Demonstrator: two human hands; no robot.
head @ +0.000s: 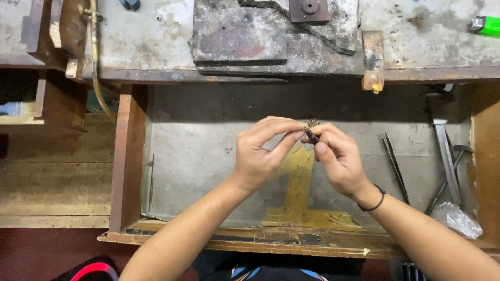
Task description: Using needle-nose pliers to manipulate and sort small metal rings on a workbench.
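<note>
My left hand (260, 153) and my right hand (336, 156) meet fingertip to fingertip above an open wooden drawer (127, 156) lined with grey sheet metal. Between the fingertips sits a tiny dark piece with a fine wiry tuft (312, 124) on top. My right hand pinches a short dark tool (311, 137) against it, and my left thumb and forefinger hold the small piece from the left. A black band circles my right wrist.
Tweezers (394, 164), a metal file or hammer-like tool (447, 156) and a crumpled plastic bag (458, 218) lie at the drawer's right side. Yellow tape patches (299, 192) mark the drawer floor. A scorched workbench (239, 36) and a green lighter (487, 25) are above.
</note>
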